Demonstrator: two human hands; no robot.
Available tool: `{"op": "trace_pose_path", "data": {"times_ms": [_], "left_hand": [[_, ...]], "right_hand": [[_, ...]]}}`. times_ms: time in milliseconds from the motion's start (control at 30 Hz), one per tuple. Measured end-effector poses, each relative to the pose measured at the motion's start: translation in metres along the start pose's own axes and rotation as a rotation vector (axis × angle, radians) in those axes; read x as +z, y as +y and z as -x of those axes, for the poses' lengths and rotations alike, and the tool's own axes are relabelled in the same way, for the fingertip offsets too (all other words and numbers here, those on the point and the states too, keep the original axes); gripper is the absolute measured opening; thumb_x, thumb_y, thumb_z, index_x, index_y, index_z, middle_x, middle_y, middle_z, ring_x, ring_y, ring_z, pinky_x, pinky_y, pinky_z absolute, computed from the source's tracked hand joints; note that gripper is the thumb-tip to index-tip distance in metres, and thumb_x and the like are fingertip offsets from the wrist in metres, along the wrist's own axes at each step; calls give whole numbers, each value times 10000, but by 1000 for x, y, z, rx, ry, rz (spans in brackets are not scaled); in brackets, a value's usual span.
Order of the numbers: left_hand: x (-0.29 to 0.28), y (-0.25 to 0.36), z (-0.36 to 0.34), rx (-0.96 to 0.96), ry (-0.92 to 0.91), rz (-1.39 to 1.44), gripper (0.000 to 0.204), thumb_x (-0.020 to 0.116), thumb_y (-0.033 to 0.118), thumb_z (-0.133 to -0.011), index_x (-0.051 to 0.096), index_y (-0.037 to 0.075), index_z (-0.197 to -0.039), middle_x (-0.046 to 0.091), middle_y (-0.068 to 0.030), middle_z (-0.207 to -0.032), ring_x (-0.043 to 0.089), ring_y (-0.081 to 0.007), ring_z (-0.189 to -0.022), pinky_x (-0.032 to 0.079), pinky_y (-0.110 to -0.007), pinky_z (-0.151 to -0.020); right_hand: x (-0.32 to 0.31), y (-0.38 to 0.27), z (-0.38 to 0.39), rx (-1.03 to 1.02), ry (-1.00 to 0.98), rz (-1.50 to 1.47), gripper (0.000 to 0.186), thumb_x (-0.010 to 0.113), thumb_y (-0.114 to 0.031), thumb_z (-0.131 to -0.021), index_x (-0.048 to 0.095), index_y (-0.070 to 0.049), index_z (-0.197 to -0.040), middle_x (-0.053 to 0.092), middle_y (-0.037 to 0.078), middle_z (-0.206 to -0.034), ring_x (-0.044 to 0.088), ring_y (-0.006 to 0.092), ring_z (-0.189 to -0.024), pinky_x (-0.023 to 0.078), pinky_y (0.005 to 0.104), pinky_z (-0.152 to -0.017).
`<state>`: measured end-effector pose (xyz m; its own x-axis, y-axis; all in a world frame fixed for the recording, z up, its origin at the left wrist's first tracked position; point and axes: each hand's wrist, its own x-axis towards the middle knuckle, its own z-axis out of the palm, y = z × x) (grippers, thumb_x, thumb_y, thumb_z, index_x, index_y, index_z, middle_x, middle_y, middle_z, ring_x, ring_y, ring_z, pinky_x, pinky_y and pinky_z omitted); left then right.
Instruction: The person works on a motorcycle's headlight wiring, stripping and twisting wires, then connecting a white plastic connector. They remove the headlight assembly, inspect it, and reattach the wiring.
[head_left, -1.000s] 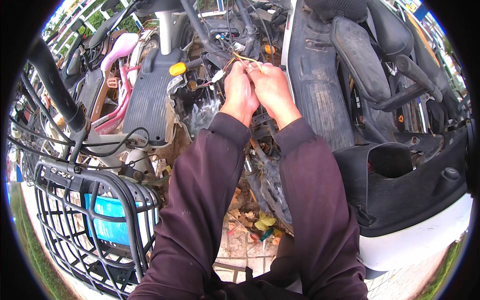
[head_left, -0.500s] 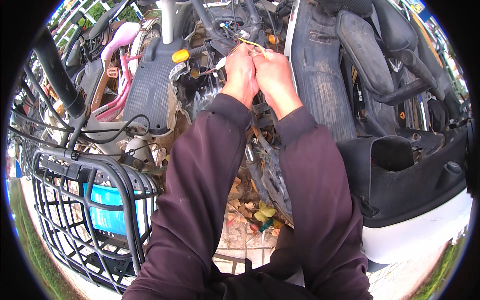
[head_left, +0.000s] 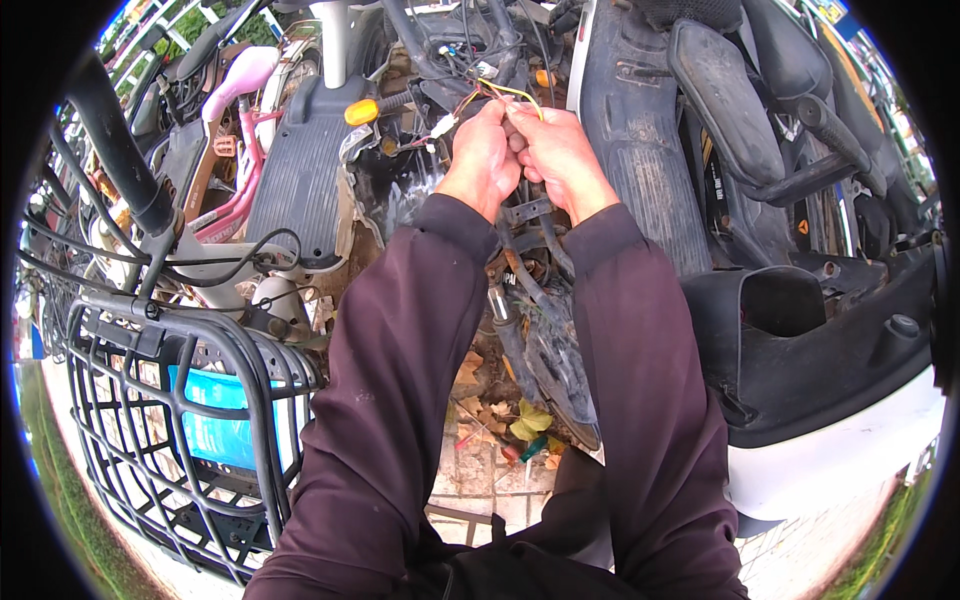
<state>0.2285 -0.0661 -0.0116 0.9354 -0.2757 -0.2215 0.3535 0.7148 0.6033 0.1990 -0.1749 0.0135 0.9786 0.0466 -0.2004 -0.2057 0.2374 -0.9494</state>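
Observation:
At the upper middle, my left hand [head_left: 480, 160] and my right hand [head_left: 555, 155] meet with fingers closed, pinching thin wires [head_left: 532, 100], one of them yellow. What exactly sits between the fingertips is too small to make out. A white plug [head_left: 443, 127] dangles just left of my left hand. Around and below my hands are the bare dark frame [head_left: 535, 280] and cables of a stripped two-wheeler. A yellow oval part, possibly a reflector [head_left: 362, 112], sits to the left on a short black stalk.
Black ribbed footboards [head_left: 295, 200] and a scooter deck [head_left: 645, 170] flank my hands. A pink bike [head_left: 245, 70] stands at upper left, a black wire basket [head_left: 185, 490] at lower left, a black-and-white body panel [head_left: 820, 380] at right. Dry leaves [head_left: 525, 425] lie on paving.
My hands first rose slightly in the view, then shifted a little down. My right hand has turned slightly outward, showing more of its curled fingers beside my left hand. The wires still run through them.

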Motion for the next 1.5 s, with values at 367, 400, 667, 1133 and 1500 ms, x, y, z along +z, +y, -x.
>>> {"op": "trace_pose_path", "data": {"times_ms": [367, 400, 667, 1133, 1500], "left_hand": [[2, 2, -11, 129, 66, 103, 231, 507, 134, -1036, 623, 14, -876, 612, -55, -684, 532, -173, -503, 416, -349, -423], [3, 4, -12, 147, 88, 82, 228, 511, 129, -1030, 622, 13, -868, 609, -56, -677, 531, -176, -493, 406, -345, -410], [3, 12, -12, 64, 84, 22, 166, 490, 110, -1062, 592, 37, -954, 575, -12, -745, 515, -134, -597, 472, -307, -533], [6, 14, -3, 36, 68, -112, 227, 503, 165, -1054, 601, 1, -930, 614, -98, -676, 546, -226, -452, 363, -370, -338], [13, 16, -3, -65, 45, -234, 293, 462, 251, -1095, 624, 46, -961, 596, -29, -706, 539, -179, -554, 434, -378, -439]], "right_hand": [[20, 3, 1, -135, 138, 4, 231, 625, -162, -998, 681, -6, -837, 583, 9, -689, 470, 98, -507, 334, 301, -428], [21, 3, 1, -106, 156, -47, 236, 625, -160, -998, 676, -2, -831, 587, 15, -687, 472, 101, -500, 335, 305, -423], [25, 9, -2, -202, 211, -29, 241, 630, -148, -986, 670, 15, -814, 598, 55, -639, 515, 128, -474, 359, 325, -401], [25, -4, 8, -73, 194, -145, 194, 613, -154, -1024, 670, 15, -948, 565, 13, -697, 447, 85, -487, 343, 286, -406], [16, -10, 7, -16, 213, -186, 211, 603, -155, -1033, 677, 36, -986, 627, 43, -722, 536, 111, -528, 374, 281, -410]]}}
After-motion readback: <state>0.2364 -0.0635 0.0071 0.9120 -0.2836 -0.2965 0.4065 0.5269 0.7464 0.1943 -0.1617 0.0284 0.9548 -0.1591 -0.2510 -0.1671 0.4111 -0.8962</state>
